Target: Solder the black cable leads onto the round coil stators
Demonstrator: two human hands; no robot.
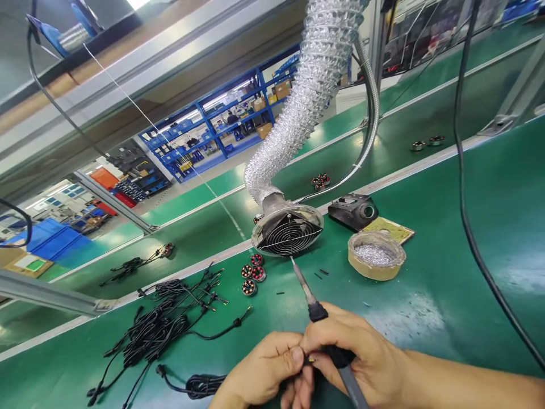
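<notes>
A soldering iron is held in my right hand, its metal tip pointing up and away, just below the round fume-duct hood. My left hand touches my right hand's fingertips, its thumb and fingers pinched together. Between the hands shows a small yellowish wire end; the rest of it is hidden by the fingers. A coiled black cable runs beside my left wrist. Several small round coil parts lie on the green bench below the hood.
A heap of black cables lies at left. Behind the right hand are a tub of metal shavings, a yellow sponge and a black iron stand. A silver duct hangs centrally; a black cord hangs at right.
</notes>
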